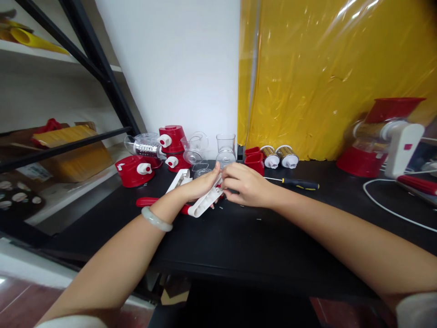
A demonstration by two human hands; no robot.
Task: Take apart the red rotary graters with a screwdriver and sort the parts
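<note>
My left hand (202, 184) is closed on a white crank handle (200, 207), whose hollow side faces up. A red grip (146, 201) sticks out to the left from its near end. My right hand (246, 184) is bent over the crank's far end with its fingertips pinched together; whatever is between them is hidden. Behind my left wrist lies a second white crank arm (176, 180). Small screws (258, 219) are scattered on the black table (218, 248) near my hands.
Red grater bases (134, 171) and clear plastic housings (226, 148) stand along the wall. Right of them are red pieces (254, 160), drum graters (287, 156) and a screwdriver (300, 184). An assembled rotary grater (378, 136) and a white cable (385, 205) occupy the right; a shelf (64, 66) flanks the left.
</note>
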